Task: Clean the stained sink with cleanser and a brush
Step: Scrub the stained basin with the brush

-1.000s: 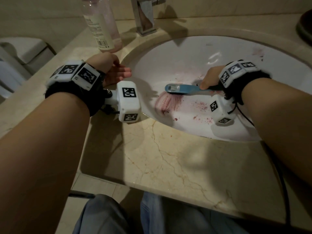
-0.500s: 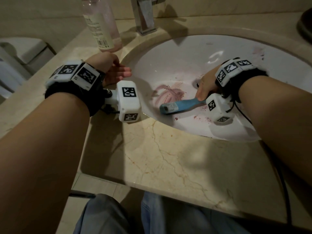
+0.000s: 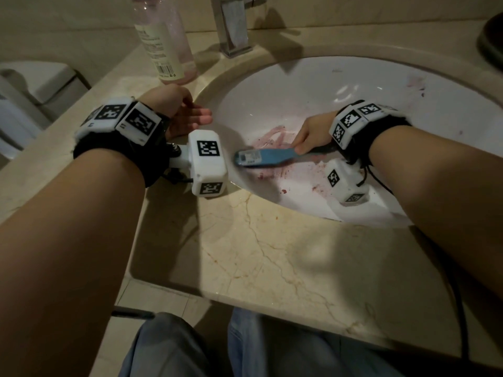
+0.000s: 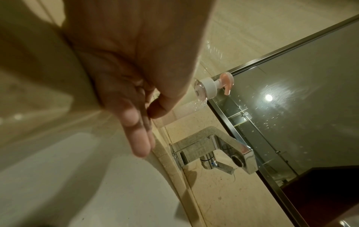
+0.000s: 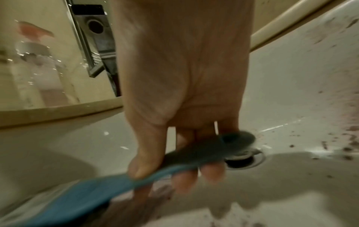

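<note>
Since half a second ago my right hand [image 3: 313,133] has swung the blue brush [image 3: 265,157] flatter and leftward, its head now near the white sink's [image 3: 285,85] left wall over pink smears. Thumb and curled fingers [image 5: 182,179] pinch the handle. My left hand [image 3: 182,112] stays on the rim, fingers straight together.

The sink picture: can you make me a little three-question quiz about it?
1. True or false: the right hand grips the blue plastic brush.
2. Where does the left hand rest? A) on the chrome faucet B) on the beige marble counter by the rim C) on the clear pump bottle
3. Fill in: the stains in the white sink basin look ____.

Key: 1 true; 2 B; 3 reddish-pink.
</note>
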The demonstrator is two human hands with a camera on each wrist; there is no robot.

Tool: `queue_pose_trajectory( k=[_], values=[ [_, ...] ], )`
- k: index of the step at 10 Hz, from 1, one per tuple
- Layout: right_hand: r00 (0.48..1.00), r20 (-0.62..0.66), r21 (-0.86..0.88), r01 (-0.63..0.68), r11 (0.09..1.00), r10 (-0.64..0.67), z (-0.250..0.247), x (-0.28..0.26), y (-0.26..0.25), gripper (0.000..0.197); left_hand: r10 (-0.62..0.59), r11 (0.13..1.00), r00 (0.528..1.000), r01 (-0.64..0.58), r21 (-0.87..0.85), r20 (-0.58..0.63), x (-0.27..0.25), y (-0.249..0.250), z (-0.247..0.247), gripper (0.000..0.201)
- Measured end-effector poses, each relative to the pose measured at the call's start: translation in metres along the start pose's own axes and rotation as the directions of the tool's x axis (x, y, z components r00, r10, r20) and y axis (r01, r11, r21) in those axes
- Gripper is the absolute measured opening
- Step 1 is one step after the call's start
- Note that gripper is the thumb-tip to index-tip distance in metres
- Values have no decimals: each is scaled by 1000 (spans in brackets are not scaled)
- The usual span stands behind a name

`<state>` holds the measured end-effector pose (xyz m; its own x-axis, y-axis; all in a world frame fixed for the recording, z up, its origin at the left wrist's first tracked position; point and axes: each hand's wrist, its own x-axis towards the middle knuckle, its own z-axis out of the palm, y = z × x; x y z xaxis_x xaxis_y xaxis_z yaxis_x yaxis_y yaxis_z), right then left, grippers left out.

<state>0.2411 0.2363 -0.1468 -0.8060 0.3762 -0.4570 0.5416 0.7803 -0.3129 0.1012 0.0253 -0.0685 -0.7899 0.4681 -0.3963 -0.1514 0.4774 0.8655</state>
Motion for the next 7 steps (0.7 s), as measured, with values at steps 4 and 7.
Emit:
queue_pose_trajectory(
  k=[4, 7],
  values=[
    [942, -218, -27, -267, 963, 254, -5, 7, 31, 25, 5, 1000, 1000, -5, 2, -9, -3, 0, 1, 29],
    [966, -253, 0, -48, 999, 47, 4, -1, 5, 26, 10, 1000, 1000, -10, -2, 0, -2, 0, 0, 29]
  ],
)
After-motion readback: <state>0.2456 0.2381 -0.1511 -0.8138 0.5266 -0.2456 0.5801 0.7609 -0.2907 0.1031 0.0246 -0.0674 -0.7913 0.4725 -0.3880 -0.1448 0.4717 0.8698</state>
